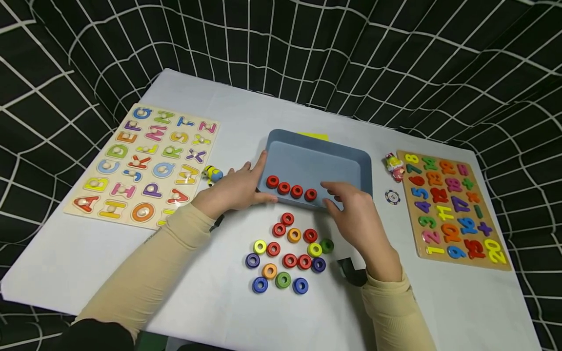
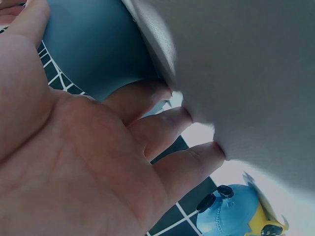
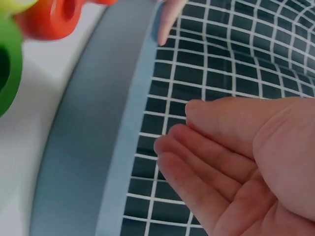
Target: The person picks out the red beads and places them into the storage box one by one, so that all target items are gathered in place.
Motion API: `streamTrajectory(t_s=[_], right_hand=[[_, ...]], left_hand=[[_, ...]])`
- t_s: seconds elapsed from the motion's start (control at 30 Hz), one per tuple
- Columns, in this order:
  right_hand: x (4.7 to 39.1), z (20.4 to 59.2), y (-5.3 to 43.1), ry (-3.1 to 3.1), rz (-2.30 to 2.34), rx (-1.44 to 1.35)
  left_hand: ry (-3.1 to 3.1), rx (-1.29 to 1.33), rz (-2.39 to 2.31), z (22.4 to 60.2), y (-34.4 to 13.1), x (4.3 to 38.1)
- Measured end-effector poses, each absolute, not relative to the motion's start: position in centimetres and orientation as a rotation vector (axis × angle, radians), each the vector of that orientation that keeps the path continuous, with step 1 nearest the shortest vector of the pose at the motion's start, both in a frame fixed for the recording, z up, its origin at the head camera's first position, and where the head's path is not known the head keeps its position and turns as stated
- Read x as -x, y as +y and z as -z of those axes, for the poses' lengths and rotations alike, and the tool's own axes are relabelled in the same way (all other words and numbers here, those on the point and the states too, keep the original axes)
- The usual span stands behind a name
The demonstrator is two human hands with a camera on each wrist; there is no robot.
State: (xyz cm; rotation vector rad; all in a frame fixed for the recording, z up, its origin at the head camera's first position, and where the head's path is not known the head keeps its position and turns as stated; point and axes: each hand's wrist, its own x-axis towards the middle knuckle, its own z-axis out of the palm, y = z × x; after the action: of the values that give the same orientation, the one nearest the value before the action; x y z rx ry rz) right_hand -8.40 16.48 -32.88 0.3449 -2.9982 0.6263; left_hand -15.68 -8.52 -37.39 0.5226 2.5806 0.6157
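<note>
A blue-grey tray (image 1: pixel 313 158) stands mid-table, with several red rings (image 1: pixel 296 191) in a row along its near side. My left hand (image 1: pixel 237 189) is at the tray's left end, fingers spread and thumb by the near left corner. In the left wrist view, its fingertips reach the white tabletop beside the tray wall (image 2: pixel 98 44). Over the near right part of the tray is my right hand (image 1: pixel 356 214), thumb and fingers apart and nothing between them. The row of rings ends just left of its fingertips. Loose coloured rings (image 1: pixel 283 280) lie on the table before the tray.
At the left lies an alphabet puzzle board (image 1: pixel 103 156); a number puzzle board (image 1: pixel 452 209) is at the right. A yellow-and-blue toy figure (image 1: pixel 212 174) sits by my left wrist. Another small figure (image 1: pixel 394 167) and a poker chip (image 1: pixel 392 197) are right of the tray.
</note>
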Motion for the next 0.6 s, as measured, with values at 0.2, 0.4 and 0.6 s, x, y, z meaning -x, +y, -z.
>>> streamTrajectory(t_s=[0.2, 0.4, 0.6], right_hand=[[7.0, 32.2, 15.8, -3.013, -0.689, -0.391], [6.1, 32.9, 15.8, -3.160, -0.693, -0.424], [5.6, 34.4, 16.1, -3.369, -0.611, -0.508]], left_hand=[[2.581, -0.516, -0.630, 37.5, -8.7, 15.7], [2.583, -0.515, -0.628, 37.3, -8.6, 15.6], [2.580, -0.522, -0.614, 37.3, -8.5, 15.6]])
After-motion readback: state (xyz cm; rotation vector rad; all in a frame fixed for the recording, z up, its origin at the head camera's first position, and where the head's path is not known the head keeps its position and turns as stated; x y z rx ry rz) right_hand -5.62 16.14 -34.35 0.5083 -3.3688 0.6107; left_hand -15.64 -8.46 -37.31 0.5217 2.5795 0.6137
